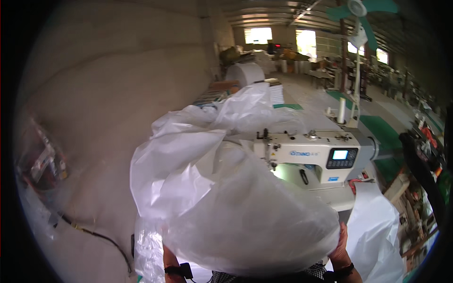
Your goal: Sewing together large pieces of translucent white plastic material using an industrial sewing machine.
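Note:
A large, translucent white plastic sheet (255, 212) bulges across the area in front of me, its crumpled folds piled to the left of the sewing machine (302, 151). At the sheet's right edge, my right hand (340, 245) is closed on the plastic, with some of its fingers behind the material. My left hand (167, 247) is at the sheet's lower left side; its fingers are hidden by the plastic. The machine's lamp lights the needle area, where the sheet lies close by. Whether the sheet is under the needle is hidden.
Another white sheet (375, 231) hangs at the right of the machine. A thread cone (341, 111) stands behind it, below a green fan (357, 8). A large white roll (245, 74) lies farther back. A bare wall (118, 85) rises on the left, with a hose (101, 236) below.

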Available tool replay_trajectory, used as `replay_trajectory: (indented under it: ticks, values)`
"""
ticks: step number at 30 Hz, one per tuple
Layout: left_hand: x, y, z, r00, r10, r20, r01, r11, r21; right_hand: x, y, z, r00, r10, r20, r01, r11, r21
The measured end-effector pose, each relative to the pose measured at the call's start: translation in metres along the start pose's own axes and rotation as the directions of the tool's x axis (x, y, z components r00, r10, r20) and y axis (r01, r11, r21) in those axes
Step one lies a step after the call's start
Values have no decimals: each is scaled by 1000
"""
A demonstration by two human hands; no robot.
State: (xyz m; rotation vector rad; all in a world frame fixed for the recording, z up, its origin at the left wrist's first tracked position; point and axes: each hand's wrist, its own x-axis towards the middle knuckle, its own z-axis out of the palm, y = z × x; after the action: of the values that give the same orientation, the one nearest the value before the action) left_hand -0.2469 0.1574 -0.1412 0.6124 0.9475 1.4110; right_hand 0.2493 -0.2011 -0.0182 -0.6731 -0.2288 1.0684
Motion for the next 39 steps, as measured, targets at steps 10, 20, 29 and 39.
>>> replay_trajectory:
  ticks: [10,20,29,39]
  values:
    - [42,-18,71,998,-66,-3,65,960,272,-4,24,-21,887,-7,-462,-424,385,-820]
    - [99,217,-161,817,567,-103,65,87,994,92,225,52,659,705,264,-212,510,-833]
    - [84,252,-92,541,595,595,-178,-610,772,132,230,52,700,713,-29,-547,510,-664]
    - [86,2,220,798,-9,602,-515,-528,675,155,272,83,929,369,-35,-250,556,-793]
